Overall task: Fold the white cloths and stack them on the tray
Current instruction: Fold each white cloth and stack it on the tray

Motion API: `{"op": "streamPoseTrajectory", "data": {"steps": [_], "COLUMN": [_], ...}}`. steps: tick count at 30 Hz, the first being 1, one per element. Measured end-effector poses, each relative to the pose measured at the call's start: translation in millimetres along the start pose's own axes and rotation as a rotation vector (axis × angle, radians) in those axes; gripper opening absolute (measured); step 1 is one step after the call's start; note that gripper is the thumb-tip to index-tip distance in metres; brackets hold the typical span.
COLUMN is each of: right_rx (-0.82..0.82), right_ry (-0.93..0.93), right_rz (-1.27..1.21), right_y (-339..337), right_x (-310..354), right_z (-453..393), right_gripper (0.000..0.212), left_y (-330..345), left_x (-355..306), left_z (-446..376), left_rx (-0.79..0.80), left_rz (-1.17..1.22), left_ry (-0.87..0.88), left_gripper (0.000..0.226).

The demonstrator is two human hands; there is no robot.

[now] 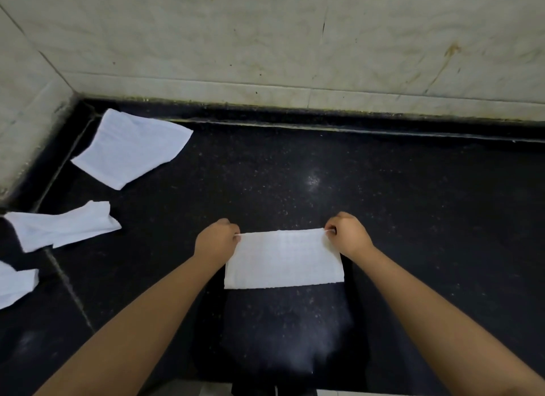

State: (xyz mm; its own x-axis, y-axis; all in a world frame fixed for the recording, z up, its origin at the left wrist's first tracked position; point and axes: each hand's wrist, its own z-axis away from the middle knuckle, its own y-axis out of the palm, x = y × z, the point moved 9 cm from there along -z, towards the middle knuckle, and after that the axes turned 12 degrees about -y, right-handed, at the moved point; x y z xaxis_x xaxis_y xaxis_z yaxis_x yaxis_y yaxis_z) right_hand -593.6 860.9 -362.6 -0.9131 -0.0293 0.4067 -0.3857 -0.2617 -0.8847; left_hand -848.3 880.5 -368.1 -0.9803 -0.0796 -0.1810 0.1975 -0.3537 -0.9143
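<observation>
A white cloth (283,260) hangs as a flat rectangle above the black counter, held up by its two top corners. My left hand (216,240) pinches the top left corner and my right hand (346,233) pinches the top right corner. The cloth's lower edge hangs free above its shadow on the counter. Three more white cloths lie loose on the left: one (129,148) near the back corner, a crumpled one (63,226) at the left edge, and a third (16,286) partly cut off by the frame. No tray is in view.
The black speckled counter (413,218) runs to a raised black rim (324,117) below the pale tiled wall (265,35). A seam (66,283) crosses the counter on the left. The side wall (26,100) closes the left corner.
</observation>
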Motion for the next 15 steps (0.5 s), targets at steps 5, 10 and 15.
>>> {"op": "streamPoseTrajectory", "data": {"steps": [5,10,15], "right_rx": [-0.027,-0.009,0.155], "right_ry": [-0.097,-0.177,-0.19], "right_rz": [0.075,0.129,0.17], "right_y": [2.9,8.0,15.5], "right_x": [8.6,15.2,15.7], "right_z": [-0.1,-1.5,-7.7], "right_gripper": [0.027,0.027,0.031], "left_y": [-0.5,5.7,13.6], "left_x": [0.2,-1.5,-7.2], "left_z": [-2.0,-0.3,2.2], "left_rx": [-0.044,-0.038,-0.015], "left_rz": [-0.003,-0.036,-0.115], "left_ry": [0.055,0.079,0.116], "left_gripper": [0.023,0.028,0.02]}}
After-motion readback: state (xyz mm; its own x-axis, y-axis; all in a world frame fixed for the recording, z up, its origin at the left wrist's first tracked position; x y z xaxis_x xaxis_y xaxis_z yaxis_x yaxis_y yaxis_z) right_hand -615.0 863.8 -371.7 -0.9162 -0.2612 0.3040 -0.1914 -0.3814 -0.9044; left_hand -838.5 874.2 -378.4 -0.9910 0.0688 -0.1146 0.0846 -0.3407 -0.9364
